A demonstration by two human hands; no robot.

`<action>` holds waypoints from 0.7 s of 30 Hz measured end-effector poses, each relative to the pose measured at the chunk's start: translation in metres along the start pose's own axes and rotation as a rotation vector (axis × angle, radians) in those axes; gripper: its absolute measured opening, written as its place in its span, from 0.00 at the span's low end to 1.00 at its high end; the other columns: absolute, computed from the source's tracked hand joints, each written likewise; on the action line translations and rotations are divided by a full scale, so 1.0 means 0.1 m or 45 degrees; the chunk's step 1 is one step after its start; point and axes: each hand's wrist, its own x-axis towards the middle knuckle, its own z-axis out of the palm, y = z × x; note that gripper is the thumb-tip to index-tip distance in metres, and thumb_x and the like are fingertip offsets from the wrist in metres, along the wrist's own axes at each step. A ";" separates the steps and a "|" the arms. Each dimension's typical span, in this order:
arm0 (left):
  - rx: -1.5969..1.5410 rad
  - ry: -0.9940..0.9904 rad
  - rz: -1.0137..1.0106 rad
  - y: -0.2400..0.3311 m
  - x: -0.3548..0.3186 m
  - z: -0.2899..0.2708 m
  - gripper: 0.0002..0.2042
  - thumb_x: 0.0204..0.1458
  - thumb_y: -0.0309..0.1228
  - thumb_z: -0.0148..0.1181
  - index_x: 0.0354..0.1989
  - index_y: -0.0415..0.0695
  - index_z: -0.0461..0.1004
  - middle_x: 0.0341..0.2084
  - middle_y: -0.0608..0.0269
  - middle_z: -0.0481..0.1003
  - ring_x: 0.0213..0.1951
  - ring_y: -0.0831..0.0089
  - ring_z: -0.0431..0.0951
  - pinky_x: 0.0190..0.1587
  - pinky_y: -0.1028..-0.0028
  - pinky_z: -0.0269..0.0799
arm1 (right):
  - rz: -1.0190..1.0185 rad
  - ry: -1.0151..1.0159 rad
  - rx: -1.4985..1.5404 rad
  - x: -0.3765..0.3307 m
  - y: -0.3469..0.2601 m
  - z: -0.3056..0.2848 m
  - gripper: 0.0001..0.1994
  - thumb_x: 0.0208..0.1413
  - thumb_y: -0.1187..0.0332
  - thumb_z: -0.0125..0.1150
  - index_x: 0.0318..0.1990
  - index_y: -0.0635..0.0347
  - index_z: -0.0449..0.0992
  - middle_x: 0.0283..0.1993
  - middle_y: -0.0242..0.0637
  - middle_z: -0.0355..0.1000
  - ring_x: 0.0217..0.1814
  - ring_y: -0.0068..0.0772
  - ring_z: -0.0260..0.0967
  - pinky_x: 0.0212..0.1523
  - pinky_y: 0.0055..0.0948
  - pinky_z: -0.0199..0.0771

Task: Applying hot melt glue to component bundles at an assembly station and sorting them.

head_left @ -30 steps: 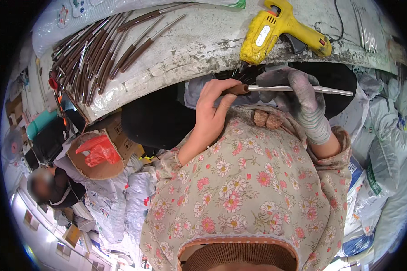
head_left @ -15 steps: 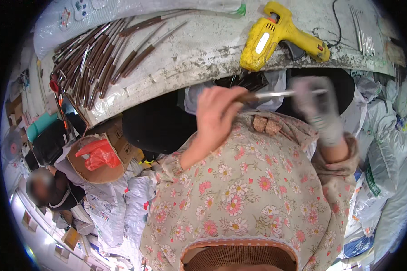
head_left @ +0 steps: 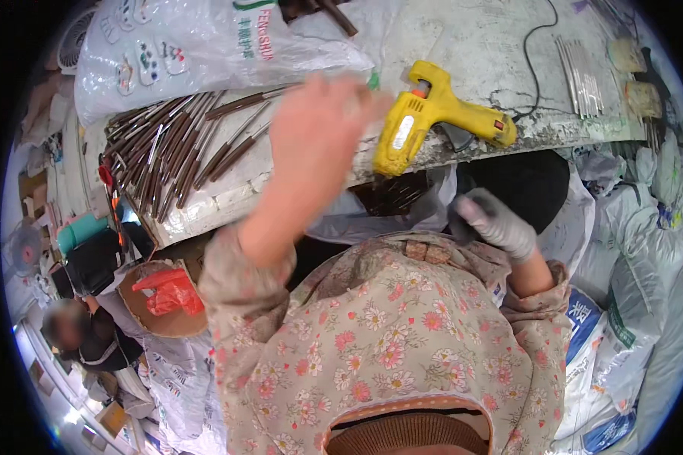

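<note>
My left hand [head_left: 311, 133], bare and smeared by motion, is raised over the table beside the pile of thin metal rods with brown handles [head_left: 171, 152]. Its fingers are too blurred to show whether they hold anything. In front of my lap, my right hand [head_left: 497, 224] wears a grey glove with a dark palm. Its fingers are curled with the thumb against them; what they may hold is hidden. A yellow glue gun [head_left: 425, 114] lies on the table between and beyond my hands. Below the table edge, more dark rods [head_left: 395, 196] sit in a white bag.
A large white plastic bag [head_left: 205, 53] lies across the table's far left. Several bare metal rods [head_left: 580, 80] rest at the right. A cardboard box [head_left: 133, 311] holds a red bag [head_left: 168, 292] at the left, near another person [head_left: 102, 334]. Filled sacks [head_left: 637, 303] crowd the right side.
My left hand has moved up and forward over the table. My right hand has come lower and slightly left. The brown-handled rod between them no longer shows there. My view has shifted.
</note>
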 end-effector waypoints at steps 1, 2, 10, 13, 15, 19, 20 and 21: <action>0.174 0.055 0.052 -0.18 0.28 0.13 0.11 0.39 0.29 0.53 0.32 0.52 0.75 0.29 0.67 0.70 0.31 0.69 0.69 0.32 0.72 0.62 | -0.184 0.628 -0.130 -0.07 -0.12 0.13 0.32 0.49 0.36 0.44 0.16 0.61 0.69 0.14 0.29 0.63 0.18 0.19 0.58 0.21 0.19 0.57; 0.352 0.008 0.101 -0.32 0.52 0.20 0.10 0.38 0.29 0.53 0.31 0.52 0.75 0.31 0.67 0.71 0.34 0.68 0.69 0.34 0.70 0.63 | -0.163 0.116 -0.015 -0.08 -0.24 -0.25 0.29 0.51 0.40 0.45 0.20 0.61 0.71 0.16 0.30 0.65 0.19 0.19 0.60 0.22 0.18 0.58; 0.317 -0.148 0.228 -0.69 0.82 0.40 0.10 0.40 0.29 0.59 0.34 0.46 0.72 0.32 0.64 0.72 0.36 0.65 0.69 0.37 0.69 0.65 | 0.135 1.316 -1.281 0.34 -0.26 -2.06 0.16 0.47 0.55 0.58 0.42 0.49 0.73 0.39 0.41 0.73 0.44 0.44 0.68 0.43 0.37 0.69; -0.444 0.095 -0.181 -0.12 0.44 0.04 0.10 0.44 0.22 0.58 0.37 0.41 0.69 0.33 0.61 0.74 0.32 0.72 0.73 0.35 0.75 0.68 | 0.345 1.483 -1.624 0.34 -0.12 -2.36 0.14 0.48 0.57 0.57 0.41 0.49 0.72 0.41 0.42 0.72 0.46 0.45 0.68 0.43 0.39 0.68; -0.626 0.097 -0.419 0.06 0.07 -0.11 0.11 0.45 0.19 0.57 0.38 0.40 0.69 0.33 0.60 0.74 0.31 0.75 0.74 0.34 0.77 0.68 | 0.351 1.440 -1.647 0.34 -0.21 -2.26 0.15 0.48 0.56 0.54 0.40 0.52 0.73 0.43 0.42 0.71 0.46 0.47 0.68 0.44 0.41 0.68; -0.835 0.105 -0.910 0.06 -0.60 -0.18 0.13 0.45 0.19 0.58 0.40 0.38 0.67 0.30 0.61 0.74 0.32 0.78 0.74 0.33 0.79 0.69 | 0.357 1.191 -1.739 0.39 -0.24 -2.41 0.19 0.46 0.50 0.53 0.33 0.58 0.75 0.38 0.45 0.73 0.44 0.48 0.68 0.43 0.40 0.67; -0.746 0.025 -0.898 0.05 -0.65 -0.19 0.12 0.44 0.19 0.58 0.38 0.38 0.68 0.30 0.60 0.73 0.32 0.77 0.74 0.33 0.78 0.69 | 0.210 1.110 -1.737 0.30 -0.17 -2.58 0.20 0.46 0.50 0.54 0.33 0.59 0.75 0.36 0.45 0.73 0.42 0.46 0.69 0.42 0.38 0.66; -0.660 -0.056 -0.884 0.03 -0.69 -0.24 0.11 0.43 0.19 0.59 0.36 0.38 0.69 0.29 0.59 0.73 0.32 0.76 0.74 0.33 0.78 0.69 | 0.064 1.031 -1.728 0.26 -0.16 -2.63 0.21 0.46 0.49 0.54 0.32 0.60 0.75 0.33 0.45 0.73 0.39 0.43 0.70 0.41 0.37 0.66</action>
